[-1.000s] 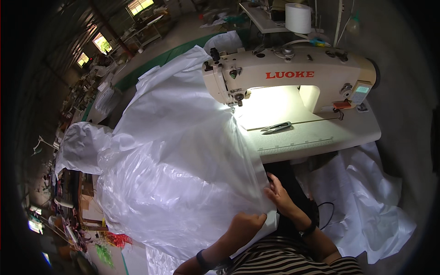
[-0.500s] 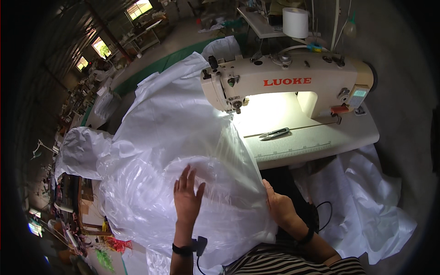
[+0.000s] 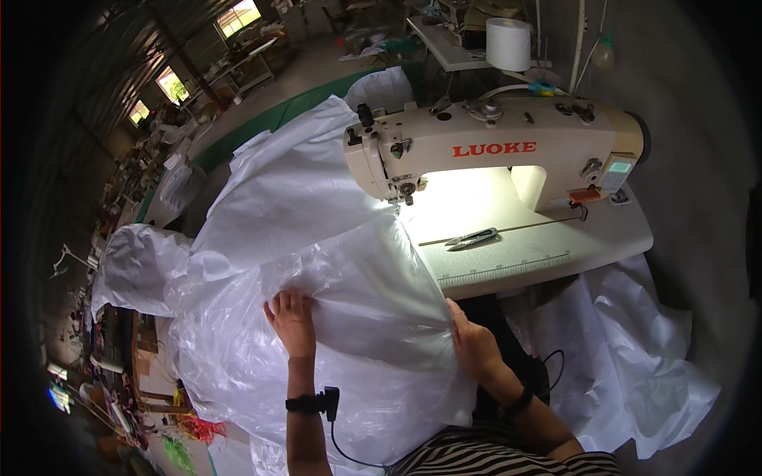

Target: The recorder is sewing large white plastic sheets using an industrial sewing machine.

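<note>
A large, shiny white plastic-like sheet [image 3: 373, 278] spreads across the left side of the sewing machine [image 3: 492, 151] and down toward my lap. Its right edge runs up to the lit needle area, where the sheet lies under the presser foot [image 3: 398, 208]. My right hand [image 3: 475, 345] grips that edge just below the machine bed, fingers closed with part of them hidden by the material. On the sheet further left, my left hand [image 3: 294, 321] has its fingers bent and drawn together on the material, beside a fold.
Thread snips [image 3: 472, 239] lie on the machine bed [image 3: 548, 246]. More white sheeting [image 3: 627, 357] hangs at the right. A white thread cone [image 3: 508, 44] stands behind the machine. Red and green strands [image 3: 205, 427] lie at the lower left, and a thin black cable [image 3: 556, 369] loops near my right wrist.
My left hand has moved slightly left, and its spread fingers have curled in. A broad fold of sheet now lies to its right. My right hand keeps hold of the edge, slightly higher.
</note>
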